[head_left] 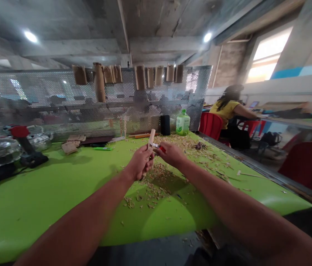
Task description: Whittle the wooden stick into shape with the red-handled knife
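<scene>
My left hand (pixel 141 162) grips a pale wooden stick (pixel 151 138) upright, with its top end rising above my fingers. My right hand (pixel 171 154) is shut on a small knife with a red handle (pixel 161 148). Its short metal blade (pixel 155 145) sits against the stick, just above my left hand. Both hands are raised close together over a green table (pixel 34 207). Loose wood shavings (pixel 156 188) lie thickly on the table beneath and beyond my hands.
A perforated metal screen (pixel 89 96) stands along the far side, with several wooden pieces hanging from it. A green-capped bottle (pixel 182 122), a black cylinder (pixel 165 125) and a red-topped clamp (pixel 23 142) stand near it. A co-worker in a yellow shirt (pixel 228 112) sits at the right, beyond red chairs.
</scene>
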`<state>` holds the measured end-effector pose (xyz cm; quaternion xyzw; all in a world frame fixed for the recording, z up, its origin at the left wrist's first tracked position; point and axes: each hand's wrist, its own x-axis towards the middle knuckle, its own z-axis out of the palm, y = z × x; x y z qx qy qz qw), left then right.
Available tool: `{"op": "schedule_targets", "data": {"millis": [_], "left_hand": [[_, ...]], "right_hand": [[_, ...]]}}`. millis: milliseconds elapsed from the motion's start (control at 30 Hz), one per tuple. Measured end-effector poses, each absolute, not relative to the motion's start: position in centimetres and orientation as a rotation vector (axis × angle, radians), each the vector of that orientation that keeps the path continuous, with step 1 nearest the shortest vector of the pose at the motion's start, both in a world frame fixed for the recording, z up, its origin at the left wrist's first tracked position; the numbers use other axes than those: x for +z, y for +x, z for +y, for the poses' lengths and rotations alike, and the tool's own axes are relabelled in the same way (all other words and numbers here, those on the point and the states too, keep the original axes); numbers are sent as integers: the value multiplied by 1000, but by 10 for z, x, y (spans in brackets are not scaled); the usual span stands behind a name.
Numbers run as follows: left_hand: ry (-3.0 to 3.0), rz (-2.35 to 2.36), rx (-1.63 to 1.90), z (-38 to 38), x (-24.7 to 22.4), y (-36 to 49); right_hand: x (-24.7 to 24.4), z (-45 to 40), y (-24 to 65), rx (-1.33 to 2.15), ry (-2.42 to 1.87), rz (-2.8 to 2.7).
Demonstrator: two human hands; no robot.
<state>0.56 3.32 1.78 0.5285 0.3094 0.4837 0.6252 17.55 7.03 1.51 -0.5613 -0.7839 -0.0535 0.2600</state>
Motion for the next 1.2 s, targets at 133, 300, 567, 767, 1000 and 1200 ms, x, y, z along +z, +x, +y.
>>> {"op": "schedule_targets", "data": {"millis": [133, 300, 567, 767, 1000, 1200], "left_hand": [[1202, 762, 1125, 33, 17, 8], [1201, 792, 1110, 31, 17, 11], [1175, 879, 1164, 25, 18, 21], [1139, 878, 1155, 20, 24, 24], [1128, 905, 1013, -13, 32, 29], [1220, 761, 943, -25, 30, 35]], "right_hand": [[14, 68, 170, -263, -1624, -2175], [15, 67, 164, -282, -1768, -2137], [19, 70, 165, -317, -1777, -2133], [20, 71, 165, -349, -1743, -2150], [25, 96, 194, -189, -1965, -1870], [32, 114, 242, 10, -2115, -1544]]}}
